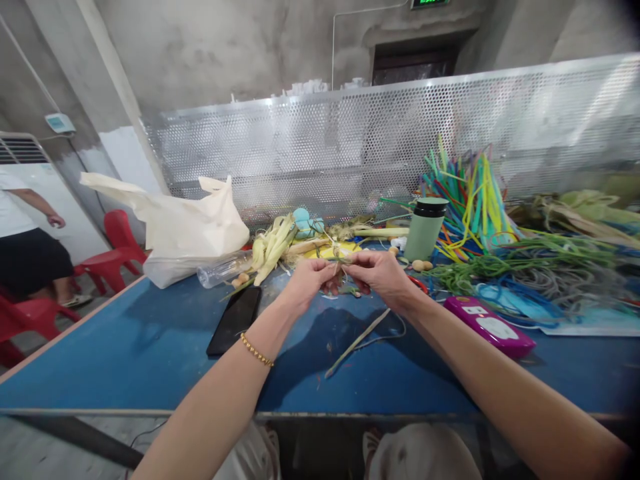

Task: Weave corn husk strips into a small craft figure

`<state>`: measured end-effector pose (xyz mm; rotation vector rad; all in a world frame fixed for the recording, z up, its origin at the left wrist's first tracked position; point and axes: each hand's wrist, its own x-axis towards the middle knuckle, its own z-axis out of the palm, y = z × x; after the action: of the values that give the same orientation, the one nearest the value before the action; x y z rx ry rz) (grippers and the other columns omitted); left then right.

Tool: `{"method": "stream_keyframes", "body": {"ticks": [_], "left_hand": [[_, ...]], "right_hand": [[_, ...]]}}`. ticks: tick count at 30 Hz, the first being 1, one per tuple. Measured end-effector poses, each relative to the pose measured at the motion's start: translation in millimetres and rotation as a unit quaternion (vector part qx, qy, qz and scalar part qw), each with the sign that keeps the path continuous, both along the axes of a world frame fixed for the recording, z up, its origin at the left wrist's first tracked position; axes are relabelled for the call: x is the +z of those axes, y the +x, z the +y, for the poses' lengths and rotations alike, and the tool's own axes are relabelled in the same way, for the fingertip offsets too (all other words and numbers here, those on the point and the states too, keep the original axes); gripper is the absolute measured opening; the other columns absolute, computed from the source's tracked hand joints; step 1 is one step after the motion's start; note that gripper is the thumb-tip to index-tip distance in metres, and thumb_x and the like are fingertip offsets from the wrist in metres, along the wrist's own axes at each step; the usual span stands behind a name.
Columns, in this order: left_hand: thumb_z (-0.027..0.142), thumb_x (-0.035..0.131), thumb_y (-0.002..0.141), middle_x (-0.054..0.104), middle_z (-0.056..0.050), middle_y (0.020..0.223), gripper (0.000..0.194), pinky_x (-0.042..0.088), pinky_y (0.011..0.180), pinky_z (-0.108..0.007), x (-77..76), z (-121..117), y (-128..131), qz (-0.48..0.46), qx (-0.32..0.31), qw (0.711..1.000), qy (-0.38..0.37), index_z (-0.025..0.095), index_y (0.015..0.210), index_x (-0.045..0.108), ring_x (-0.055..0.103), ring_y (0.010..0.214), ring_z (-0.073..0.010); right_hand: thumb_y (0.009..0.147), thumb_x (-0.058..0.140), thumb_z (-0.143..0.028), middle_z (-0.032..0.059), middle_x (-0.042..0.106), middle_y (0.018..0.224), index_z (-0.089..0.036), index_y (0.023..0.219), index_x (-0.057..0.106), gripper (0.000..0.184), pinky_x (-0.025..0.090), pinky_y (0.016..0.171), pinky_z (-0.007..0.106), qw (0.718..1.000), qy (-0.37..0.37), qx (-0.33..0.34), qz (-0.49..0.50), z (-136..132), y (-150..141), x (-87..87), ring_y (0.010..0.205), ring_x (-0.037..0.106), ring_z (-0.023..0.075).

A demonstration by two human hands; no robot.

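Note:
Above the middle of the blue table, my left hand (313, 279) and my right hand (376, 275) meet, nearly touching. Both are closed in a pinch on a thin greenish plant strand (341, 261) that runs between the fingertips; its exact kind is too small to tell. A gold bead bracelet (257, 350) circles my left wrist. On the table below the hands lies a dry pale stalk (356, 345) with a thin strand beside it. Pale corn husks (275, 245) lie just beyond my left hand, near a light blue object (306, 223).
A black phone (234, 321), a clear plastic bottle (223, 269) and a cream bag (193, 223) are at left. To the right stand a green tumbler (426, 230), colourful strips (477, 203), green strands (545, 257) and a purple box (489, 327). A perforated metal panel (300, 147) borders the back. Another person (33, 227) stands far left.

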<state>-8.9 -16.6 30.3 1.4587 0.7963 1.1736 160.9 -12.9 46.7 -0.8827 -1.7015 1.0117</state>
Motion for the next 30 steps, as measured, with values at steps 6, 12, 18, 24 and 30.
{"method": "stream_keyframes", "body": {"ticks": [6, 12, 18, 24, 30], "left_hand": [[0.038, 0.072, 0.077, 0.059, -0.002, 0.056, 0.033, 0.039, 0.052, -0.026, 1.0, -1.8, 1.5, 0.013, 0.025, 1.000, 0.006, 0.013, 0.061, 0.058, 0.054, 0.048, -0.0108], [0.025, 0.067, 0.078, 0.059, -0.003, 0.055, 0.028, 0.040, 0.051, -0.026, -0.9, 0.2, 2.2, 0.039, 0.017, 0.999, 0.011, 0.014, 0.056, 0.055, 0.052, 0.045, -0.0102], [0.023, 0.067, 0.075, 0.054, 0.001, 0.051, 0.025, 0.035, 0.049, -0.024, -1.5, 4.5, -1.6, 0.042, -0.027, 0.998, 0.037, 0.015, 0.056, 0.053, 0.045, 0.044, -0.0076], [0.034, 0.075, 0.073, 0.053, 0.001, 0.053, 0.031, 0.034, 0.050, -0.024, 2.6, -0.5, -3.5, 0.002, -0.079, 0.997, 0.015, 0.015, 0.060, 0.054, 0.045, 0.048, -0.0080], [0.050, 0.077, 0.071, 0.053, 0.001, 0.056, 0.043, 0.034, 0.050, -0.025, 3.6, -4.2, -0.1, -0.001, -0.085, 0.996, 0.003, 0.015, 0.062, 0.053, 0.044, 0.048, -0.0071]], "right_hand": [[0.070, 0.069, -0.037, -0.0050, 0.048, 0.041, -0.015, 0.062, 0.062, 0.024, 0.028, 0.036, 0.021, 1.000, -0.004, 0.000, -0.028, -1.0, -0.4, 1.5, 0.034, 0.037, 0.0058], [0.065, 0.063, -0.025, -0.0046, 0.050, 0.040, -0.016, 0.059, 0.059, 0.012, 0.031, 0.035, 0.020, 0.998, 0.012, -0.025, -0.060, 0.9, -0.4, 1.1, 0.034, 0.040, 0.0068], [0.064, 0.059, -0.023, -0.0042, 0.052, 0.040, -0.017, 0.058, 0.057, 0.009, 0.034, 0.037, 0.020, 0.995, 0.014, -0.015, -0.095, -0.5, 0.2, 3.6, 0.035, 0.044, 0.0079], [0.066, 0.061, -0.025, -0.0035, 0.054, 0.042, -0.017, 0.062, 0.057, 0.010, 0.038, 0.040, 0.021, 0.996, -0.009, 0.029, -0.089, -1.0, 5.6, 7.3, 0.037, 0.047, 0.0085], [0.065, 0.066, -0.029, -0.0037, 0.053, 0.043, -0.017, 0.063, 0.057, 0.015, 0.038, 0.038, 0.022, 0.995, -0.083, 0.061, -0.018, 4.0, 11.3, 4.6, 0.035, 0.048, 0.0095]]}}
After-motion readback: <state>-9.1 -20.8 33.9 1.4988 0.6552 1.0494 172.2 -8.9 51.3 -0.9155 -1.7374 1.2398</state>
